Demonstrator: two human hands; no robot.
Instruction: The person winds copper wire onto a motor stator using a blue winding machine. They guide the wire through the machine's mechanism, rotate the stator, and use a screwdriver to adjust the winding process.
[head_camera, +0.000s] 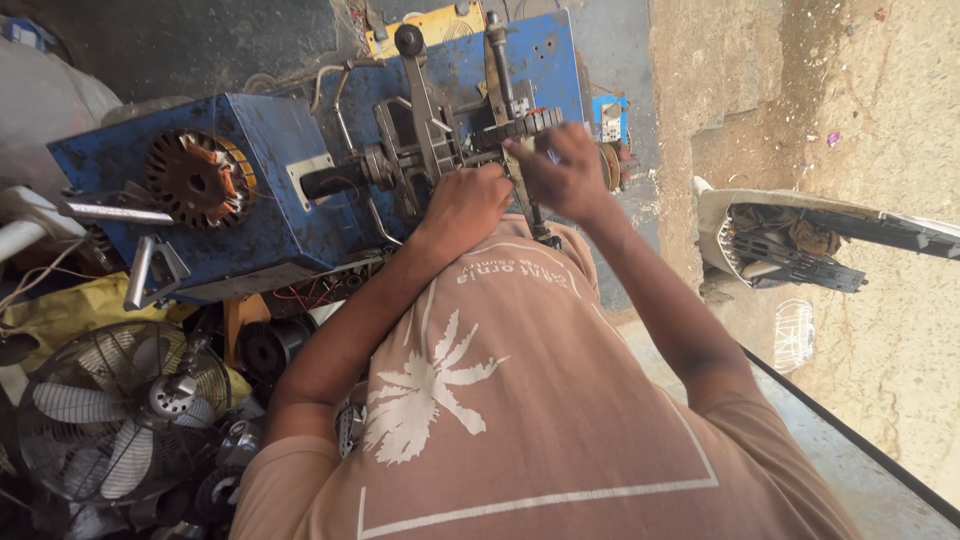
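Our left hand (462, 205) and right hand (562, 178) grip the grey toothed metal bar (518, 128) on the chipped blue steel winding machine (255, 215), fingers clenched around its ridged edge.

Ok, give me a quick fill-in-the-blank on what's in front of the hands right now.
1. Both hands, left hand and right hand, rest on a machine painted ____.
2. The round wound stator sits on the machine's ____ end in the picture.
3. At lower left stands a caged ____.
4. The print on the shirt shows a white ____ tree.

Missing words: blue; left; fan; palm
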